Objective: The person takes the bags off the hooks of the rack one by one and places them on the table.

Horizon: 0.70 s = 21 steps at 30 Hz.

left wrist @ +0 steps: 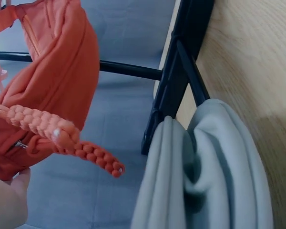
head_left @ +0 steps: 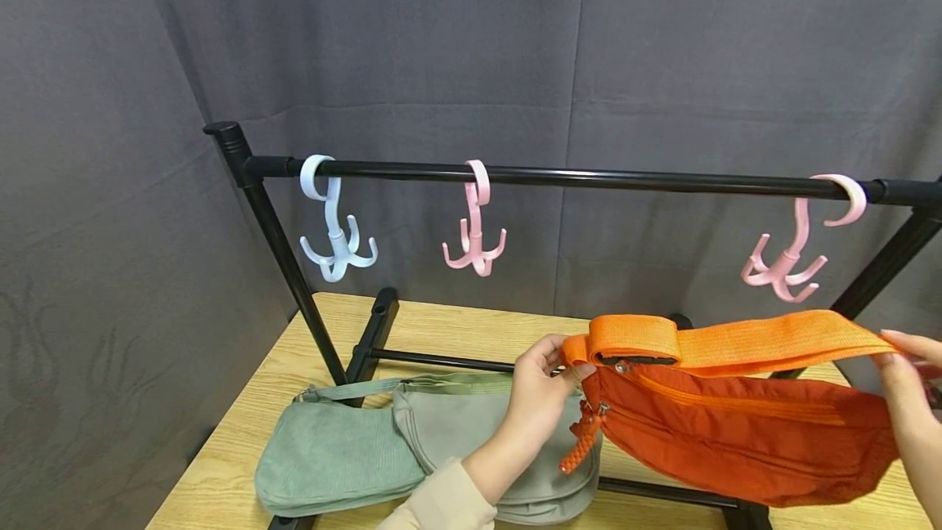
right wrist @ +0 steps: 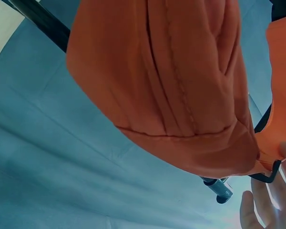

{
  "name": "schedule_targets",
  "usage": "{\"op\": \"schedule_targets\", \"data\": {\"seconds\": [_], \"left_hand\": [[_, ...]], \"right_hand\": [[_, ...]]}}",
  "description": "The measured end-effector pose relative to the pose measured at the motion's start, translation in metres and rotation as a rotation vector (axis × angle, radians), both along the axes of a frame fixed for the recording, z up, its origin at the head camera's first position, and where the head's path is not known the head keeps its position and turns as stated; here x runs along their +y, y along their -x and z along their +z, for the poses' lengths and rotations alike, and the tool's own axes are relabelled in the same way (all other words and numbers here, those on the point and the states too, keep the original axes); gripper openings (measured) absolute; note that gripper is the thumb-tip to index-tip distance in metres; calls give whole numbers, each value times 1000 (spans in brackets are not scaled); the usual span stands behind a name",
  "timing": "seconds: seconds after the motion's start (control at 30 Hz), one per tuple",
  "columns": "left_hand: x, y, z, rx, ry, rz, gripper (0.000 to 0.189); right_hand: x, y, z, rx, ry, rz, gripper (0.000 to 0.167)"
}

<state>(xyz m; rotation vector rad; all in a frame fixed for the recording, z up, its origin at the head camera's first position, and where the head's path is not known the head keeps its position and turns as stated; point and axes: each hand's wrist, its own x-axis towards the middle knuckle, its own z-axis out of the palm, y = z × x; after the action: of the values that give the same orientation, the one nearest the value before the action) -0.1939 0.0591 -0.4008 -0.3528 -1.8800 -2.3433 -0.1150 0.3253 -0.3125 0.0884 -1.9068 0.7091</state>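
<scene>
An orange-red waist bag [head_left: 751, 440] is held up over the table at the right of the head view, its bright orange strap [head_left: 780, 338] stretched along the top. My left hand [head_left: 540, 387] pinches the strap at the bag's left end, thumb in front. At the other end my right hand [head_left: 912, 391] grips the strap between thumb and fingers. Braided zipper pulls [left wrist: 43, 126] dangle by the left hand. Below the left forearm lies a grey-green bag [head_left: 456, 424], overlapping a green corduroy bag [head_left: 338, 452] to its left.
A black rack's top bar [head_left: 589, 177] spans the view behind the hands. From it hang a light blue hook [head_left: 338, 244], a pink hook [head_left: 474, 244] and another pink hook [head_left: 787, 264] at the right. The rack's feet stand on the wooden table [head_left: 221, 473]; a grey curtain [head_left: 471, 39] hangs behind.
</scene>
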Motion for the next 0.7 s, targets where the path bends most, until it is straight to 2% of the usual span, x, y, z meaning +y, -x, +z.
{"op": "schedule_targets", "data": {"seconds": [0.07,0.27,0.5,0.7], "left_hand": [[-1,1,1,-13,-17,-1,19],[-2,0,7,-59,-65,-4,17],[-4,-2,10,-58,-108,-4,15],[-4,-2,12,-68,-126,10,11]], "right_hand": [[1,1,0,16,-14,13,20],[5,2,-4,44,-31,58,38],[9,0,-13,12,-40,76,30],[13,-2,-16,5,-83,91,43]]}}
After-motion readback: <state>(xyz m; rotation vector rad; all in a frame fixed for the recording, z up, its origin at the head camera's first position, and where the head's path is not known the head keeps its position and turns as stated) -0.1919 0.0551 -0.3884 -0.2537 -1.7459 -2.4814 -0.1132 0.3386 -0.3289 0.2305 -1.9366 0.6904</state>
